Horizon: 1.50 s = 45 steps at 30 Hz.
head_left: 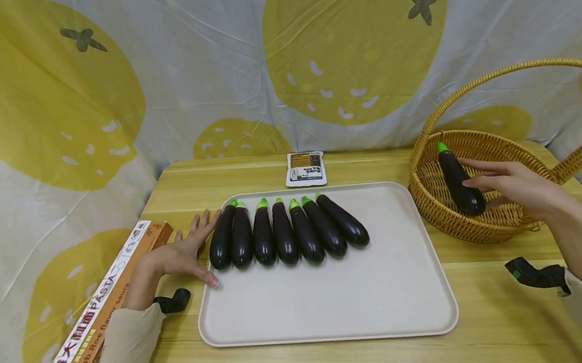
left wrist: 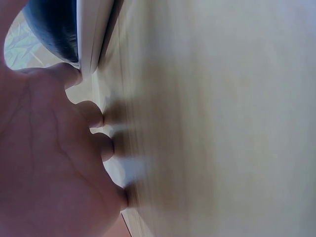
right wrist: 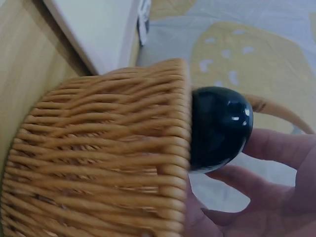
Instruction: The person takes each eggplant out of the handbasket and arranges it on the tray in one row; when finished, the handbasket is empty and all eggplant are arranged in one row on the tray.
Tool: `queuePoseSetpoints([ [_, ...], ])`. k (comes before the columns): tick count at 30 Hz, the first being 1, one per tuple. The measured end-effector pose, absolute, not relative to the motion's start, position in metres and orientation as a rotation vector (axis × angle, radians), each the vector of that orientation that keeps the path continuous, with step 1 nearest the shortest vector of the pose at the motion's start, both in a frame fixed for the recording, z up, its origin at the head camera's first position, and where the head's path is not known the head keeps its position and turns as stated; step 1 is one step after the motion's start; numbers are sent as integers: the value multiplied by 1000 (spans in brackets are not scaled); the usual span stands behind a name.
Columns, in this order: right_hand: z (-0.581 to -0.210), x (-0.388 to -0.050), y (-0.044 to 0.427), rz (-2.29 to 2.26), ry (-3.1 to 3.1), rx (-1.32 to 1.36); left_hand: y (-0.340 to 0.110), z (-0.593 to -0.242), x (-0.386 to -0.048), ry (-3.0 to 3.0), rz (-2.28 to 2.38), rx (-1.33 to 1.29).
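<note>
My right hand (head_left: 522,186) holds a dark eggplant (head_left: 456,179) with a green stem between thumb and fingers, over the wicker basket (head_left: 443,221). In the right wrist view the eggplant's rounded end (right wrist: 222,128) shows just past the basket's rim. A row of several eggplants (head_left: 285,236) lies side by side on the pale tray (head_left: 332,309), stems toward the back. My left hand (head_left: 184,254) is spread at the tray's left edge beside the leftmost eggplant (head_left: 222,241). In the left wrist view its fingertips (left wrist: 106,145) rest on or just above the table.
A long pasta box (head_left: 105,304) lies along the table's left side. Behind the tray is a small printed packet (head_left: 306,169). The basket's tall handle (head_left: 508,70) arches up at the right. A lemon-patterned cloth (head_left: 210,68) hangs behind the table.
</note>
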State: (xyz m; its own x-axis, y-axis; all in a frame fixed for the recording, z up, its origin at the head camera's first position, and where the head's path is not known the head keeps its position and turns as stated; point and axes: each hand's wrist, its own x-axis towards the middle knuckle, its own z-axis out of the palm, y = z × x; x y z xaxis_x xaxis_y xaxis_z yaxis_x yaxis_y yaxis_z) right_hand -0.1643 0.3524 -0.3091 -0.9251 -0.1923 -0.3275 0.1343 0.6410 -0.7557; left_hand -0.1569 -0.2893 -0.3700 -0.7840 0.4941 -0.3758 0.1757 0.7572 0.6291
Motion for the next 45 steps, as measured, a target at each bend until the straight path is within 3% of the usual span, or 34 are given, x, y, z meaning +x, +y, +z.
queuePoseSetpoints([
  [9, -297, -146, 364, -1046, 2555, -221, -290, -368, -156, 2414, 801, 511],
  [21, -283, -130, 344, -974, 2490, -312, -291, -369, -157, 2413, 797, 514],
  [30, -281, -139, 301, -1064, 2414, -483, -292, -373, -157, 2434, 772, 536],
  [45, -315, -180, 228, -1162, 2301, -430, -291, -372, -156, 2438, 787, 533],
])
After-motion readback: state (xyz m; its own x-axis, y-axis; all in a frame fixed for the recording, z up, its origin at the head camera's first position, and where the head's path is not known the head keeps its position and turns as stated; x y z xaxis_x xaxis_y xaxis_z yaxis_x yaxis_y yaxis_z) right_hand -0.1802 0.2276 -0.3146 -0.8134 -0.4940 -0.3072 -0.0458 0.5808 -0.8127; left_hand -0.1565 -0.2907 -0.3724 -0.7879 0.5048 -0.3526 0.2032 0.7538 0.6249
